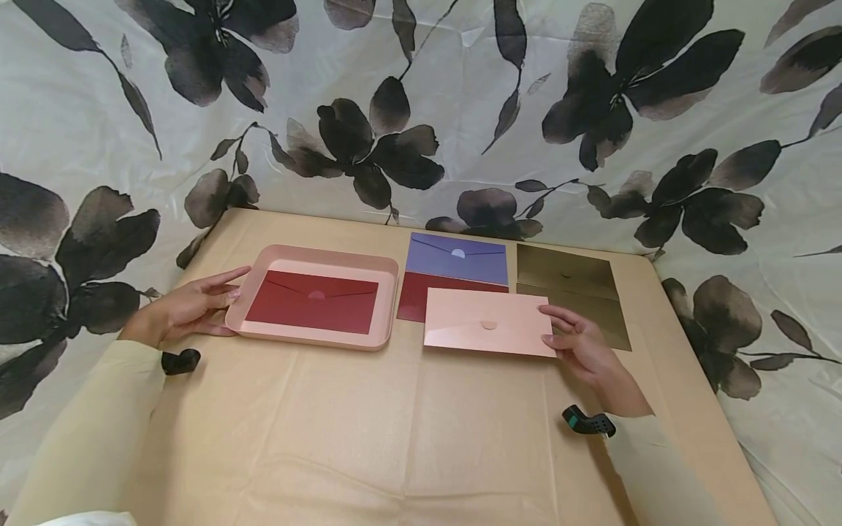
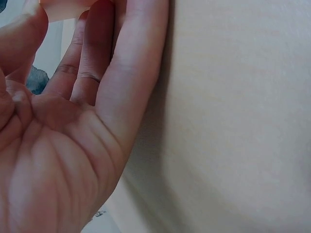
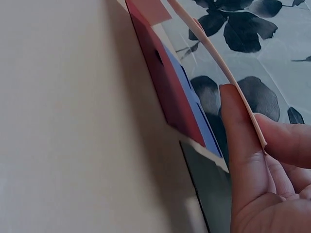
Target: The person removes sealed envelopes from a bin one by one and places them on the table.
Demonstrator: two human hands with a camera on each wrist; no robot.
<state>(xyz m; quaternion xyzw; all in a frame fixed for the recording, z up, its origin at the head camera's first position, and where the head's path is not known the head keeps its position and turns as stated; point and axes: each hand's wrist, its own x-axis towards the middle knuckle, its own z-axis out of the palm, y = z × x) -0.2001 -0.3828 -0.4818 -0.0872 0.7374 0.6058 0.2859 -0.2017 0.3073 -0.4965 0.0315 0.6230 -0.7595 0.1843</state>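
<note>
Two hands were busy on the worktop (image 1: 342, 424), both clamped on something. Left hand (image 1: 194, 303) gripped the pink tray (image 1: 387, 292) by its left edge. Right hand (image 1: 582, 347) pinched the pink envelope (image 1: 480, 314) at its right edge, fingers and thumb on opposite faces. Pink envelope was right of the tray, up off the surface, its left edge near the tray's right rim with a narrow gap. One dark red envelope (image 1: 296, 310) lay inside the tray, pink floor showing round it. Just beside the tray's right rim, a second red envelope (image 1: 411, 296) overlapped with the blue envelope (image 1: 454, 264); gold paper (image 1: 612, 314) lay farther right of the tray, one piece or two, couldn't tell. Worktop ran wide from the tray's near rim toward the person; its back edge passed close behind the tray, floral cloth (image 1: 473, 109) beyond.
</note>
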